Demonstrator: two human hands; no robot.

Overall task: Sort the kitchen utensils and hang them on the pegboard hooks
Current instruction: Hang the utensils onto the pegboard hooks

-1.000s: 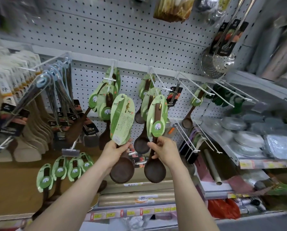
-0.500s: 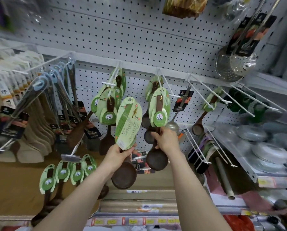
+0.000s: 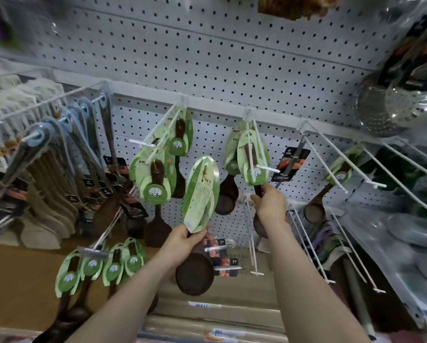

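Observation:
My left hand [image 3: 181,240] grips the handle of a dark wooden spoon [image 3: 194,274] whose green card label [image 3: 200,194] points up, held free in front of the pegboard [image 3: 207,58]. My right hand [image 3: 269,203] grips the handle of a second dark wooden spoon; its green card [image 3: 253,158] is threaded on a white hook [image 3: 267,168] with other carded spoons behind it. Its bowl is mostly hidden behind my right wrist.
More carded wooden spoons hang on a hook to the left [image 3: 155,177] and lower left [image 3: 113,264]. Blue-handled utensils [image 3: 66,149] hang far left, steel skimmers [image 3: 403,105] upper right. Bare white hooks [image 3: 366,169] jut out at right, above shelves of dishes.
My right hand has lifted its spoon up and to the right, and its card now sits on the hook. My left hand has stayed low with its spoon. The view has tilted upward.

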